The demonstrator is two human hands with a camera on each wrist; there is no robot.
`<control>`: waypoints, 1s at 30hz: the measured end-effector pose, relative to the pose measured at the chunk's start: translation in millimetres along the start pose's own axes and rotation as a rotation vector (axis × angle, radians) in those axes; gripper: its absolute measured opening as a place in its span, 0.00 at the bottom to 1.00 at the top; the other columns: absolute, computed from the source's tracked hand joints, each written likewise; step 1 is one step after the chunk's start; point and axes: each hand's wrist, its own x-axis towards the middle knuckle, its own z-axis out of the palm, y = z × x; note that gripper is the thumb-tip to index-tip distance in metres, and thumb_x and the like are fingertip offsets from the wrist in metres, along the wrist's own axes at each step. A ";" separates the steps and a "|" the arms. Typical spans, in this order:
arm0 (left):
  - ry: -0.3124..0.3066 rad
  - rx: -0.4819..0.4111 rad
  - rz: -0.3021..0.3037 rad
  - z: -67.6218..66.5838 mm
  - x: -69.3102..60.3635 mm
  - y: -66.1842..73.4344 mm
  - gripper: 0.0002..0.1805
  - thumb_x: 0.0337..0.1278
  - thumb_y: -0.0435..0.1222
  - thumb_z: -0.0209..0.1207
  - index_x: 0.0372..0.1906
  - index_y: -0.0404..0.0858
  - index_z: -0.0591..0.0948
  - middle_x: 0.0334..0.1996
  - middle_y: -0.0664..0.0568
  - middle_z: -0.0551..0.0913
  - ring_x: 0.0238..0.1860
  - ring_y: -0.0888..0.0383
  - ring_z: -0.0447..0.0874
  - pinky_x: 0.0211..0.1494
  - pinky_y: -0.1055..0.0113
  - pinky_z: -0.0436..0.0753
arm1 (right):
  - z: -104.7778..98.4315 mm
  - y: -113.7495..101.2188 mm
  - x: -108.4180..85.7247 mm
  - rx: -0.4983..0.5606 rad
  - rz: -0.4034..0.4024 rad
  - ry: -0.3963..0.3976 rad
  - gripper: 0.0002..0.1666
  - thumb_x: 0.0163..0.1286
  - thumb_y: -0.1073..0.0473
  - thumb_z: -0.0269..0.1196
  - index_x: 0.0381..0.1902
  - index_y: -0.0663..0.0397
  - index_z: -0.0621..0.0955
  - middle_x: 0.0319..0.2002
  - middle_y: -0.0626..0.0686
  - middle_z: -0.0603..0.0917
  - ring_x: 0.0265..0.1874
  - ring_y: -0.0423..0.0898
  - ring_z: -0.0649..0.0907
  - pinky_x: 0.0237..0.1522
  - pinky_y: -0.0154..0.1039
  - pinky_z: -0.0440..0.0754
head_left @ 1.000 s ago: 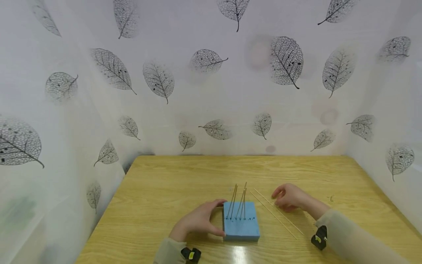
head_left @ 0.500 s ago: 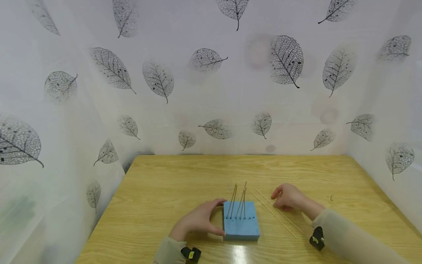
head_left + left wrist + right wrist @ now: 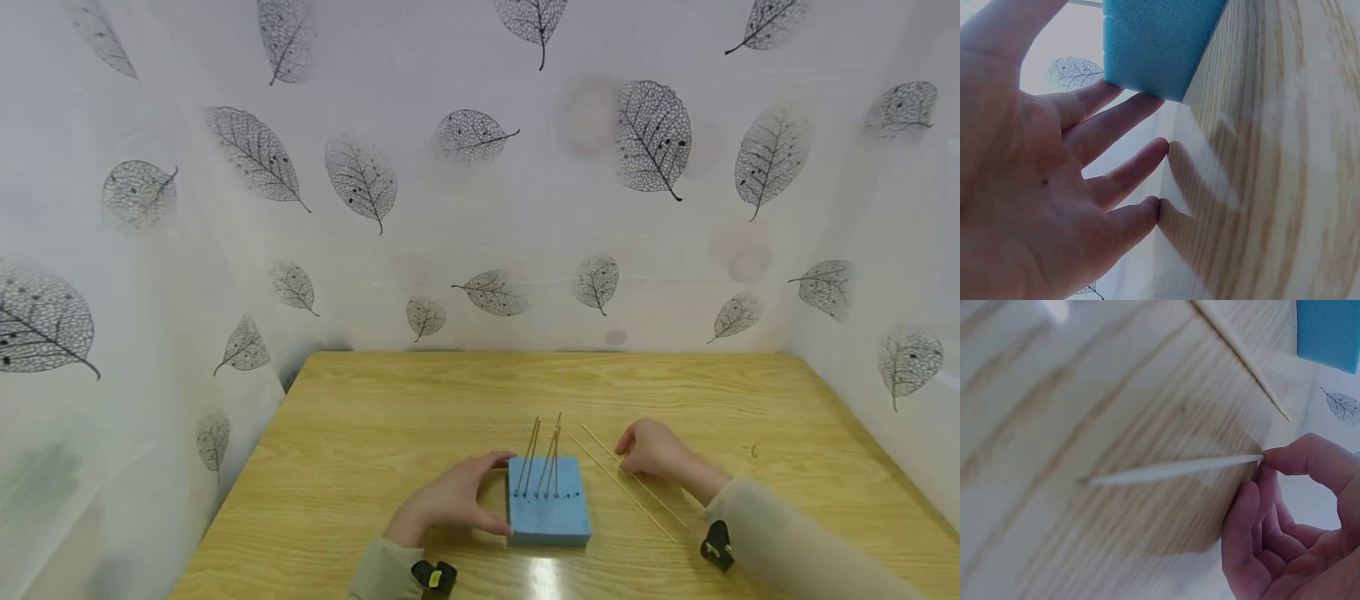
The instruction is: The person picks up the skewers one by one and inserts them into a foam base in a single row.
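A light-blue foam block [image 3: 551, 521] lies on the table. Several thin bamboo skewers [image 3: 530, 458] stand leaning in a row of holes across its top, and a few dark holes show at the row's right end. My left hand [image 3: 447, 502] holds the block's left side, thumb at the near corner, fingers at the far edge; two other fingertips touch the table in the left wrist view. To the right, my right hand [image 3: 654, 452] pinches a loose skewer [image 3: 1172, 470] between thumb and forefinger. This skewer lies low over the tabletop; whether it touches is unclear.
A second loose skewer [image 3: 622, 488] lies slantwise on the wooden table [image 3: 390, 400], between the block and my right hand. Leaf-patterned sheets [image 3: 480, 225] hang behind the table and along both sides.
My right hand's fingers have drawn together on the skewer, and the hand and wrist have shifted slightly left. My left hand and the block have stayed in place.
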 end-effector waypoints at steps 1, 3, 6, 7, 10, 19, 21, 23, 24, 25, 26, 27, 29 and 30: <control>0.001 0.001 0.000 0.0 0.0 0.0 0.57 0.38 0.56 0.75 0.75 0.45 0.61 0.71 0.55 0.69 0.71 0.51 0.66 0.75 0.47 0.66 | 0.7 0.1 0.0 -0.002 0.003 0.004 0.11 0.41 0.72 0.64 0.27 0.60 0.82 0.20 0.48 0.80 0.14 0.39 0.75 0.16 0.31 0.74; 0.000 -0.002 0.004 -0.2 -0.2 0.1 0.57 0.38 0.56 0.76 0.75 0.45 0.61 0.71 0.55 0.69 0.71 0.51 0.66 0.75 0.47 0.66 | 2.1 0.3 -0.4 -0.001 0.008 0.007 0.10 0.41 0.71 0.64 0.26 0.60 0.82 0.19 0.48 0.79 0.14 0.39 0.75 0.16 0.31 0.74; -0.002 -0.006 0.008 -0.5 -0.5 0.6 0.57 0.38 0.55 0.76 0.75 0.44 0.62 0.71 0.55 0.69 0.71 0.51 0.67 0.75 0.48 0.66 | 2.8 0.9 -1.1 0.003 -0.006 0.014 0.10 0.41 0.71 0.64 0.27 0.60 0.82 0.19 0.48 0.79 0.14 0.39 0.74 0.16 0.31 0.73; -0.002 -0.006 0.009 -0.6 -0.6 0.8 0.56 0.38 0.55 0.76 0.75 0.44 0.62 0.71 0.55 0.69 0.71 0.51 0.67 0.75 0.48 0.66 | 2.8 1.1 -1.5 0.004 -0.011 0.015 0.10 0.41 0.71 0.64 0.27 0.61 0.81 0.19 0.49 0.79 0.14 0.39 0.74 0.16 0.31 0.73; -0.005 -0.008 0.011 -1.1 -1.1 1.4 0.57 0.38 0.55 0.76 0.75 0.43 0.62 0.71 0.55 0.69 0.71 0.51 0.67 0.75 0.48 0.66 | 2.7 0.4 -2.8 0.013 -0.013 0.016 0.10 0.42 0.71 0.64 0.28 0.61 0.82 0.20 0.49 0.79 0.14 0.39 0.75 0.17 0.31 0.74; 0.004 -0.002 0.013 -1.2 -1.8 2.0 0.57 0.37 0.54 0.77 0.75 0.43 0.62 0.71 0.55 0.69 0.71 0.51 0.67 0.75 0.48 0.66 | 2.4 -7.2 -5.7 -0.074 -0.059 0.029 0.11 0.42 0.71 0.65 0.28 0.60 0.83 0.24 0.49 0.81 0.23 0.42 0.75 0.27 0.35 0.76; 0.006 -0.001 0.014 -0.7 -1.8 2.8 0.57 0.36 0.54 0.77 0.75 0.43 0.62 0.71 0.55 0.70 0.71 0.51 0.67 0.75 0.48 0.66 | 1.2 -7.4 -6.6 -0.065 -0.056 0.028 0.11 0.43 0.72 0.65 0.29 0.61 0.83 0.25 0.50 0.82 0.24 0.42 0.76 0.27 0.36 0.77; 0.009 0.001 0.013 -0.3 -1.7 3.6 0.57 0.36 0.54 0.77 0.75 0.43 0.63 0.71 0.55 0.70 0.71 0.51 0.67 0.75 0.48 0.66 | -2.8 -6.9 -7.6 -0.039 -0.046 0.025 0.11 0.45 0.71 0.67 0.31 0.62 0.84 0.26 0.50 0.83 0.24 0.43 0.76 0.27 0.36 0.77; 0.010 0.001 0.012 -0.1 -1.7 4.0 0.57 0.36 0.53 0.77 0.75 0.43 0.63 0.71 0.56 0.70 0.71 0.51 0.67 0.75 0.48 0.66 | -5.7 -6.6 -8.3 -0.016 -0.043 0.025 0.11 0.46 0.70 0.67 0.32 0.63 0.84 0.27 0.51 0.83 0.24 0.43 0.77 0.26 0.36 0.78; 0.011 0.001 0.011 -0.2 -1.6 4.3 0.57 0.36 0.53 0.77 0.74 0.43 0.63 0.71 0.56 0.70 0.71 0.51 0.67 0.75 0.48 0.66 | -8.8 -6.1 -9.0 0.018 -0.035 0.021 0.12 0.48 0.70 0.67 0.34 0.65 0.84 0.27 0.52 0.83 0.23 0.43 0.78 0.25 0.37 0.79; 0.011 0.001 0.012 -0.2 -1.5 4.3 0.57 0.36 0.53 0.77 0.75 0.43 0.63 0.71 0.56 0.70 0.71 0.51 0.67 0.75 0.48 0.66 | -12.5 -5.7 -9.6 0.057 -0.029 0.018 0.13 0.49 0.70 0.65 0.36 0.67 0.84 0.27 0.52 0.83 0.23 0.44 0.78 0.25 0.37 0.80; 0.012 0.001 0.011 -0.4 -1.5 4.4 0.57 0.36 0.53 0.77 0.74 0.43 0.63 0.71 0.56 0.70 0.71 0.51 0.67 0.75 0.48 0.66 | -16.8 -5.7 -10.5 0.095 -0.021 0.013 0.14 0.51 0.69 0.65 0.38 0.68 0.84 0.28 0.53 0.83 0.23 0.44 0.79 0.25 0.38 0.82; 0.015 0.003 0.010 -0.7 -1.5 4.2 0.57 0.36 0.53 0.77 0.74 0.43 0.63 0.71 0.55 0.70 0.71 0.51 0.67 0.75 0.47 0.67 | -24.7 -5.7 -11.7 0.171 -0.008 0.008 0.17 0.54 0.69 0.63 0.43 0.71 0.83 0.30 0.55 0.84 0.25 0.45 0.81 0.27 0.40 0.85; 0.016 0.004 0.009 -0.8 -1.5 3.9 0.57 0.36 0.53 0.77 0.75 0.43 0.63 0.71 0.55 0.70 0.71 0.51 0.67 0.75 0.47 0.67 | -28.5 -6.6 -13.0 0.213 0.004 0.006 0.19 0.55 0.69 0.61 0.46 0.72 0.82 0.31 0.57 0.85 0.26 0.46 0.83 0.29 0.42 0.87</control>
